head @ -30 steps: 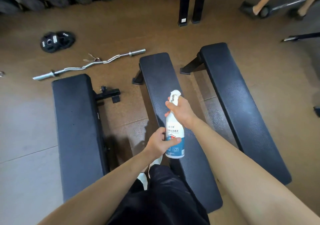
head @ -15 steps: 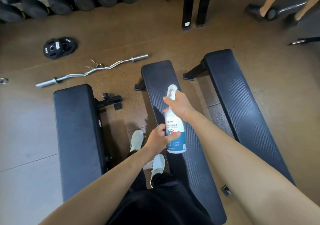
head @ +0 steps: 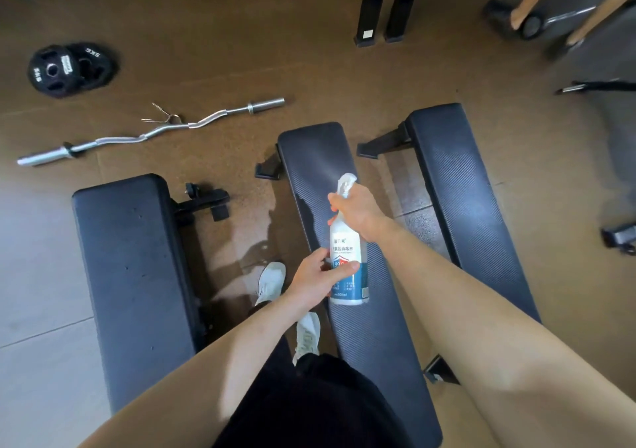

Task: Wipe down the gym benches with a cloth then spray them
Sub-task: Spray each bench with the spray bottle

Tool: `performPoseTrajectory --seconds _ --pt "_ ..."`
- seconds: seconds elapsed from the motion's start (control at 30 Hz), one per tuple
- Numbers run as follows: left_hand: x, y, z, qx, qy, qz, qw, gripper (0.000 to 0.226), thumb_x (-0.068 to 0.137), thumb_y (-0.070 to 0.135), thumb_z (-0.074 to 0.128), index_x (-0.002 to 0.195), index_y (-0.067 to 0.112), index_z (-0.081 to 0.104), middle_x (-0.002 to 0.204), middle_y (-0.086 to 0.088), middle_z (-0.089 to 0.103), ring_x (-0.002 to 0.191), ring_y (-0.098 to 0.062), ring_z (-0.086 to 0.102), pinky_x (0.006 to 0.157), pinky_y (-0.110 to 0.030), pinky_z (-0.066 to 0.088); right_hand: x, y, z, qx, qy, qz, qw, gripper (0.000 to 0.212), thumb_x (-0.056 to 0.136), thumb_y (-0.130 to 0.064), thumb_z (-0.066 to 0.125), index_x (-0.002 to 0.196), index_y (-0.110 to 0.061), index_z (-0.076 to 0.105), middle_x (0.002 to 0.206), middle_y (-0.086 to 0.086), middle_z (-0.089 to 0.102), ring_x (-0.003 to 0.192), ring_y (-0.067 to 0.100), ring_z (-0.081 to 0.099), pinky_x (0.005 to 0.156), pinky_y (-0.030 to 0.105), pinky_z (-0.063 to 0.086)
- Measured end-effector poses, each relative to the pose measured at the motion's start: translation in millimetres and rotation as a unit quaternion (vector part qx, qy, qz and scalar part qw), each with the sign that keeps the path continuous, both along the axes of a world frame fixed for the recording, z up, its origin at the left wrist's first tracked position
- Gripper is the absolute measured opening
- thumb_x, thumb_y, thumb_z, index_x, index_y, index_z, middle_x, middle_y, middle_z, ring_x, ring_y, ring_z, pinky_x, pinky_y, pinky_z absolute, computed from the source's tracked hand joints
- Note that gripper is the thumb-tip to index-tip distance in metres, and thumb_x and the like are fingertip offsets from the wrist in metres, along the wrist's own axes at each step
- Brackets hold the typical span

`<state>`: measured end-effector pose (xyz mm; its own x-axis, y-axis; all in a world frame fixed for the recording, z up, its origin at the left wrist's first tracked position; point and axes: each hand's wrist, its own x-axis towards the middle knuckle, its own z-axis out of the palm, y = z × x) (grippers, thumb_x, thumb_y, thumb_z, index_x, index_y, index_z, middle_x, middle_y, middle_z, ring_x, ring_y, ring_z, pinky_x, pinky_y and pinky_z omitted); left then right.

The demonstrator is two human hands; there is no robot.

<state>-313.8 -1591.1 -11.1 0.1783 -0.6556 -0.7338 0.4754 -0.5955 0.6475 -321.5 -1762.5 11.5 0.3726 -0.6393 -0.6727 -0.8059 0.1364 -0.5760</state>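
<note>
Holding bottle (head: 347, 258) upright above the middle bench (head: 315, 151), just right of centre: right hand (head: 358, 206) wrapped round the neck at the trigger, left hand (head: 315, 282) clasping the label band from 8 o'clock. Probably light, rigid plastic, slick if wet; best taken at the neck for pumping and steadied low on the body. Against half a second ago: now faint mist (head: 323, 167) fanning toward 11 o'clock over the bench's far end; both grips unchanged.

Bench (head: 316, 158) ribbed matt padding; curl bar (head: 151, 134) shiny metal.
</note>
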Motion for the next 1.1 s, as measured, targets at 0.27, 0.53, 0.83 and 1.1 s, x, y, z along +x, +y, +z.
performPoseTrajectory --seconds 0.27,0.53,0.83,1.1 --pt "52 -19 -14 0.003 0.02 -0.026 0.999 0.08 0.057 0.067 0.082 0.123 0.026 0.063 0.119 0.0 0.073 0.107 -0.017 0.073 0.092 -0.05 0.062 45 -19 -5 -0.011 0.026 -0.013 1.0 0.026 0.098 -0.036 0.063 0.112 -0.014 0.057 0.1 0.007 0.071 0.072 0.025 0.076 0.079 0.047 0.063" --pt "37 -19 -7 0.01 0.023 -0.051 0.998 0.051 0.082 0.047 0.082 0.122 0.024 0.061 0.119 -0.001 0.071 0.108 -0.016 0.072 0.091 -0.046 0.062 26 -17 2 0.005 0.027 -0.011 1.0 0.019 0.098 -0.036 0.064 0.096 -0.018 0.057 0.092 0.006 0.071 0.069 0.027 0.076 0.08 0.048 0.062" --pt "-38 27 10 0.012 0.0 -0.061 0.998 0.042 0.089 0.041 0.079 0.122 0.023 0.059 0.121 0.001 0.07 0.106 -0.011 0.071 0.072 -0.026 0.059 -55 28 -8 0.02 0.006 -0.024 1.0 0.027 0.094 -0.038 0.066 0.084 -0.014 0.06 0.082 0.009 0.071 0.069 0.034 0.075 0.081 0.058 0.06" --pt "-134 71 18 0.016 -0.007 -0.046 0.999 0.043 0.087 0.035 0.082 0.119 0.018 0.058 0.122 -0.003 0.073 0.109 -0.019 0.073 0.086 -0.04 0.063 -154 72 -4 0.022 -0.06 -0.047 0.997 0.024 0.096 -0.032 0.066 0.089 -0.011 0.057 0.084 0.012 0.067 0.071 0.039 0.074 0.078 0.064 0.059"
